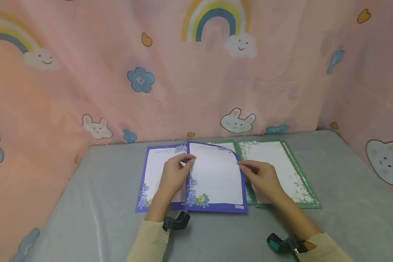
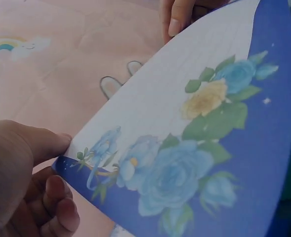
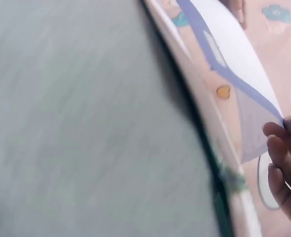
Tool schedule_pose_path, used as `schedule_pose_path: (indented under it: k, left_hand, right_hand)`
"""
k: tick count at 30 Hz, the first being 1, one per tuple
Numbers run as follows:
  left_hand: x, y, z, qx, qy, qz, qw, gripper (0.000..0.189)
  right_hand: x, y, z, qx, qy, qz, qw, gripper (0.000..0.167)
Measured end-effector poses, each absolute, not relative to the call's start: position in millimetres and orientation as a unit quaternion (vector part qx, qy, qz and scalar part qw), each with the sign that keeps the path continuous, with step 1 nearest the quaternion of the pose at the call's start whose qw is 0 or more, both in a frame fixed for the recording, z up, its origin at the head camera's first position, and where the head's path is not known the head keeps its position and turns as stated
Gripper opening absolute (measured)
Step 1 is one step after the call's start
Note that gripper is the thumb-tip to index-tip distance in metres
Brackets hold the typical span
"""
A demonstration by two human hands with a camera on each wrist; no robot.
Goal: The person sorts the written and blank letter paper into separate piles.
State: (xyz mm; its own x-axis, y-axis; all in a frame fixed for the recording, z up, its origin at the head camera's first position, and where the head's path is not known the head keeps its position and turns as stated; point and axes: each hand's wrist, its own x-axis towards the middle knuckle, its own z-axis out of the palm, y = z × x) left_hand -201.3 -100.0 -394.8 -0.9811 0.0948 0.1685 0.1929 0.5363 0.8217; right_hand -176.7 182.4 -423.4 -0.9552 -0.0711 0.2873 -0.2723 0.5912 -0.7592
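Note:
Both hands hold a sheet of white paper (image 1: 216, 174) with a purple border and blue and yellow flowers in its lower left corner. My left hand (image 1: 175, 173) pinches its left edge between thumb and fingers, as the left wrist view also shows. At the right edge, my right hand (image 1: 262, 178) pinches the paper, and the top right corner bends back. A second purple-bordered sheet (image 1: 154, 171) lies partly under the held one on the left. To the right is a green-bordered sheet (image 1: 268, 153) with white flowers, partly behind my right hand.
A grey cloth covers the table (image 1: 85, 218). Another green-bordered sheet (image 1: 227, 144) shows behind the held paper. Pink curtain (image 1: 183, 91) with rainbows and rabbits hangs along the back and sides. Dark straps with small devices (image 1: 177, 221) sit on both wrists.

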Motion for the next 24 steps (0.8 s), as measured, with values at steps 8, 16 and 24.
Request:
schedule_pose_path:
  k: [8, 16, 24]
  left_hand:
    - [-204.0, -121.5, -381.9, -0.048, -0.883, -0.465, 0.029, 0.022]
    - [-203.7, -147.8, -375.6, 0.017, -0.893, -0.449, 0.035, 0.032]
    - [-205.0, -160.4, -377.4, 0.047, -0.907, -0.418, 0.001, 0.041]
  right_hand:
    - [-187.1, 157.0, -407.3, 0.066, -0.863, 0.496, 0.070, 0.025]
    - [-200.7, 116.3, -391.5, 0.044, -0.860, 0.508, 0.022, 0.022]
    - [-204.4, 85.9, -396.5, 0.011, -0.855, 0.519, -0.003, 0.023]
